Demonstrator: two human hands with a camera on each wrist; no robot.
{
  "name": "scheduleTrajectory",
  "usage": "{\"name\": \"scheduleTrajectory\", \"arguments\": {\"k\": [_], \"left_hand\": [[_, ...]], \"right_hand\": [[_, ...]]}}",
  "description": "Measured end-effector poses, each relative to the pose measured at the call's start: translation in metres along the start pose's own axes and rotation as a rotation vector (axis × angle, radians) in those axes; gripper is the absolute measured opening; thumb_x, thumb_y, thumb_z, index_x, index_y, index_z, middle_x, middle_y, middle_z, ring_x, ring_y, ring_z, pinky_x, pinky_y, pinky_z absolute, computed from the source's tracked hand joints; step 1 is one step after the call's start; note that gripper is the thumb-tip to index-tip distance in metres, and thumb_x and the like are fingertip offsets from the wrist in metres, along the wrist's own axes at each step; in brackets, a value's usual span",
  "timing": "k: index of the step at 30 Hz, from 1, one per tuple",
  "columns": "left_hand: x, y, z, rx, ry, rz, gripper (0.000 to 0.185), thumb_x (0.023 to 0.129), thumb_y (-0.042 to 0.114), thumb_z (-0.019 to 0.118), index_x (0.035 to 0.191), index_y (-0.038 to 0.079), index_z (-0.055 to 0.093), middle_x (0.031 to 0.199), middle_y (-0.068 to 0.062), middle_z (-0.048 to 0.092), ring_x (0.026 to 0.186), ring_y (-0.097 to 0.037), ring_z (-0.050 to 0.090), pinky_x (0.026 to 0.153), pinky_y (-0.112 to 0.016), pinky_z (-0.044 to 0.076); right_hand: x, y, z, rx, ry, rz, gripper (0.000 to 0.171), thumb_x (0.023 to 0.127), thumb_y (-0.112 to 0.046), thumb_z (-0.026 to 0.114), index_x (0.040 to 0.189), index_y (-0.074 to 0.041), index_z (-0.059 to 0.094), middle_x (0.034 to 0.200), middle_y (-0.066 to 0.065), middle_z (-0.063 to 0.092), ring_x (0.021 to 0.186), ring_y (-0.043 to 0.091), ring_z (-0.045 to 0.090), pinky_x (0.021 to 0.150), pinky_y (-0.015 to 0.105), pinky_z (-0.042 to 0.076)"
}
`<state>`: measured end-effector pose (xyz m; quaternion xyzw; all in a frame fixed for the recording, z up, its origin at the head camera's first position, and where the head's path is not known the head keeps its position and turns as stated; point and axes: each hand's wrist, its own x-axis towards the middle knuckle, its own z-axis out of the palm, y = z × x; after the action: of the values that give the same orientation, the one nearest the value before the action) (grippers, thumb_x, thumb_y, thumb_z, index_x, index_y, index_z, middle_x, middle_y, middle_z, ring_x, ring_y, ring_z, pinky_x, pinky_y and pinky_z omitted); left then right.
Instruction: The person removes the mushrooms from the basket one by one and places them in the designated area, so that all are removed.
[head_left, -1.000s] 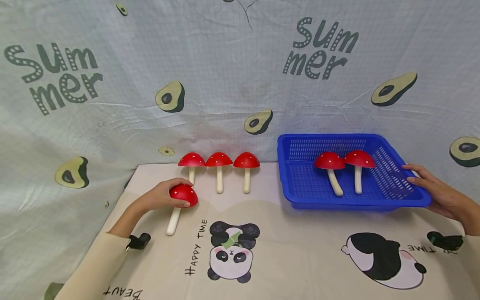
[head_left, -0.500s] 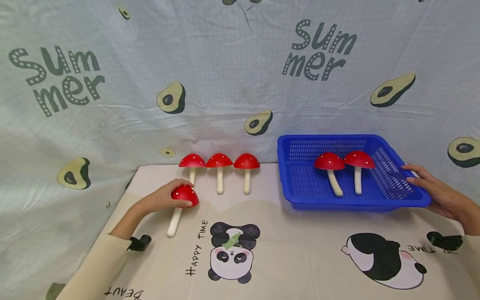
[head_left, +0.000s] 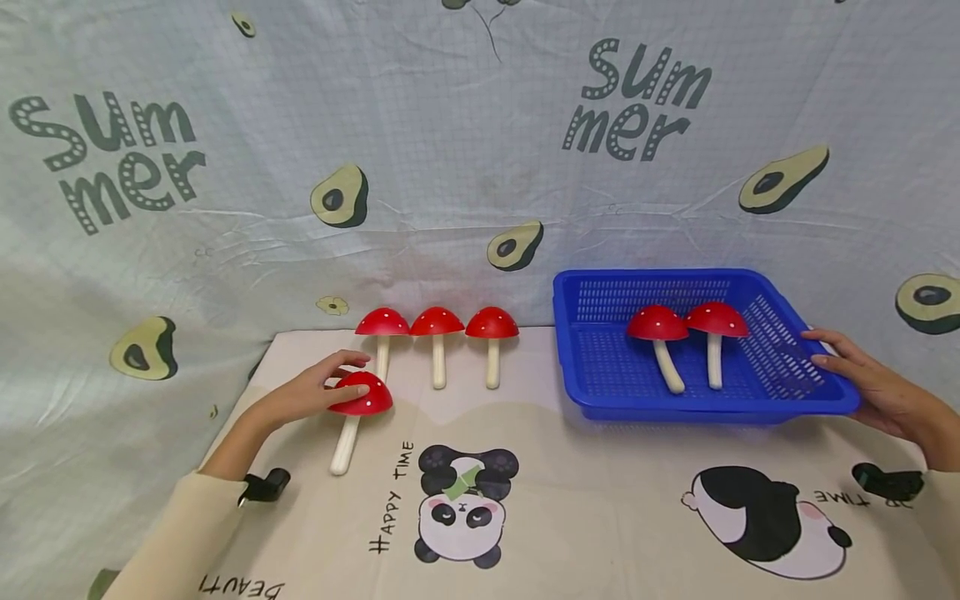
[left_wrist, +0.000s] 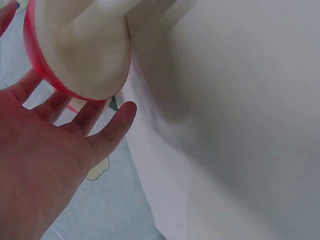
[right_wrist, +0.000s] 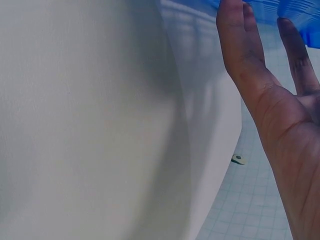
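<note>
Our left hand (head_left: 315, 392) lies over the red cap of a toy mushroom (head_left: 358, 407), fingers fairly straight and spread across the top, thumb against the near side; it touches the cap more than clasps it. The left wrist view shows the same hand (left_wrist: 47, 165) open-palmed under the pale underside of that cap (left_wrist: 82, 55). This mushroom lies tilted on the table (head_left: 570, 517), its white stem pointing back toward us, just in front of a row of three upright mushrooms (head_left: 437, 343) by the backdrop.

We judge it to be light, hard and smooth, likely plastic or wood, so the domed cap may slip under flat fingers; the stem just below the cap, or the cap's rim pinched from both sides, looks the surest hold.

Our right hand (head_left: 870, 387) rests with relaxed, extended fingers against the right rim of the blue basket (head_left: 577, 350), which sits on the table well to the right and has two more mushrooms (head_left: 686, 346) inside.
</note>
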<state>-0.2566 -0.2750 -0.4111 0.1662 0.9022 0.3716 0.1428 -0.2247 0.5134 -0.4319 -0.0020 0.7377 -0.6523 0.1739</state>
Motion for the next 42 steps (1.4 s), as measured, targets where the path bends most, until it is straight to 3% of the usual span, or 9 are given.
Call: {"name": "scheduleTrajectory", "arguments": {"k": [7,18,31,37,42], "left_hand": [[0.001,0.007,-0.005,0.032,0.077,0.076,0.057,0.099,0.027,0.066,0.144,-0.001,0.045,0.147,-0.023,0.048,0.133,-0.047,0.045,0.104,-0.060,0.047],[0.012,0.046,-0.001,0.112,0.187,0.130,0.047,0.095,0.015,0.069,0.136,0.001,0.053,0.139,-0.022,0.054,0.129,-0.046,0.050,0.104,-0.061,0.045],[0.036,0.090,0.017,0.090,0.138,0.267,0.043,0.095,0.017,0.069,0.134,0.004,0.058,0.134,-0.013,0.059,0.127,-0.034,0.053,0.108,-0.057,0.044],[0.051,0.109,0.029,0.100,0.110,0.315,0.044,0.095,0.021,0.070,0.135,0.006,0.058,0.135,-0.012,0.059,0.128,-0.033,0.053,0.105,-0.054,0.047],[0.061,0.121,0.038,0.117,0.095,0.356,0.044,0.092,0.021,0.072,0.133,0.008,0.060,0.134,-0.011,0.060,0.128,-0.031,0.053,0.105,-0.051,0.047]], "right_hand": [[-0.001,-0.001,0.000,-0.038,0.023,0.013,0.044,0.112,-0.028,0.034,0.146,-0.054,0.026,0.122,-0.012,0.037,0.095,0.012,0.067,0.077,0.046,0.062],[0.000,-0.001,0.000,-0.008,0.016,0.010,0.044,0.112,-0.027,0.035,0.147,-0.053,0.027,0.121,-0.012,0.038,0.096,0.013,0.067,0.077,0.046,0.062],[-0.001,-0.004,0.003,0.049,0.004,0.001,0.042,0.112,-0.024,0.034,0.143,-0.052,0.032,0.114,-0.014,0.047,0.094,0.015,0.068,0.076,0.046,0.062],[-0.002,-0.003,0.002,-0.033,0.016,0.020,0.040,0.112,-0.027,0.034,0.140,-0.056,0.030,0.115,-0.015,0.043,0.094,0.014,0.067,0.076,0.044,0.062],[-0.002,-0.002,0.003,-0.006,0.015,0.019,0.040,0.112,-0.026,0.034,0.139,-0.056,0.032,0.112,-0.016,0.046,0.093,0.015,0.067,0.075,0.044,0.062]]}}
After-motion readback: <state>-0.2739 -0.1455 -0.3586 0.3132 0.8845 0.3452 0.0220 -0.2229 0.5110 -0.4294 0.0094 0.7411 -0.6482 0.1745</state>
